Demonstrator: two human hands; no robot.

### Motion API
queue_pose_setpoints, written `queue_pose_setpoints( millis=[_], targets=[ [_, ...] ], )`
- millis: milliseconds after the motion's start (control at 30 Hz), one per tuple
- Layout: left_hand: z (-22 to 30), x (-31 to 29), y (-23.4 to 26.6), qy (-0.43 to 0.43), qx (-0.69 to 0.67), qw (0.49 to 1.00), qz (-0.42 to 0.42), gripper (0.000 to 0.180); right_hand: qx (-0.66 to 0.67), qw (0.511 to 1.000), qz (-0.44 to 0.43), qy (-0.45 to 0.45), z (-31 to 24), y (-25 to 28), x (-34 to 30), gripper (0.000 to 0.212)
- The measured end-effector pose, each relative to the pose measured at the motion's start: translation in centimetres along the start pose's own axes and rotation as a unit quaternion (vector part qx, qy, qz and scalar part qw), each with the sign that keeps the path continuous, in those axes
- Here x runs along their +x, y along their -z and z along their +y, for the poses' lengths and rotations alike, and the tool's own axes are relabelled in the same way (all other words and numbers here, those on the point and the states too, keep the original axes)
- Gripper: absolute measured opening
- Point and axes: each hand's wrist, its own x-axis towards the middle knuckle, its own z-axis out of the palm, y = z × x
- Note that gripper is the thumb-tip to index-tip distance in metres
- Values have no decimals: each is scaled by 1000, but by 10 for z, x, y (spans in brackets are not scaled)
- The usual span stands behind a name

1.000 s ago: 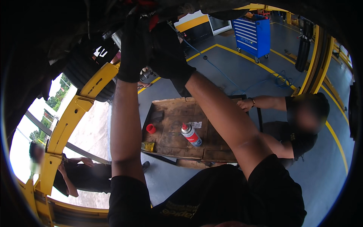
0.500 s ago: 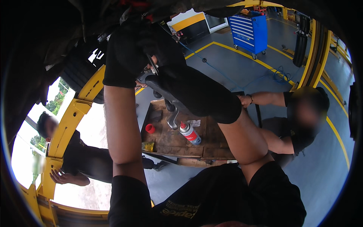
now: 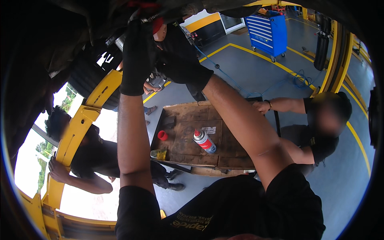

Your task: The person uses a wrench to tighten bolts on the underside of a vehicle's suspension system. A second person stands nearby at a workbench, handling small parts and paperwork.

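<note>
Both my hands wear black gloves and reach up under the dark vehicle underside [image 3: 108,18]. My left hand [image 3: 138,54] is raised beside a metal part [image 3: 150,18]; its fingers look closed, but shadow hides what they grip. Lower and to its right, my right hand [image 3: 178,66] is curled, its fingertips close to my left wrist. Whatever it holds is lost against the dark. Below, on a brown cardboard-topped table [image 3: 188,154], stand a red-and-white spray can [image 3: 204,141], a red cap [image 3: 162,135] and a yellowish container [image 3: 159,154].
A yellow lift arm [image 3: 82,124] and a tire [image 3: 94,74] are on the left. One person [image 3: 100,156] grips the lift arm; another person [image 3: 326,124] is at the table's right. A blue tool cabinet [image 3: 267,35] and lift post [image 3: 338,60] stand behind, with a blue hose [image 3: 236,84] on the floor.
My right hand has moved up and left toward my left hand. The silver-ended tool that hung below it no longer shows. The person at left has put a hand on the lift arm.
</note>
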Motion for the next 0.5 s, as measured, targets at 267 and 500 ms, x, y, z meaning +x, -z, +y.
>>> queue_pose_setpoints(
  millis=[267,500],
  targets=[
    [3,8,0,-82,54,995,20,40,-30,997,-44,50,9,5,-4,24],
    [25,20,28,16,-81,995,-53,36,71,997,-7,9,-79,94,-7,37]
  ],
)
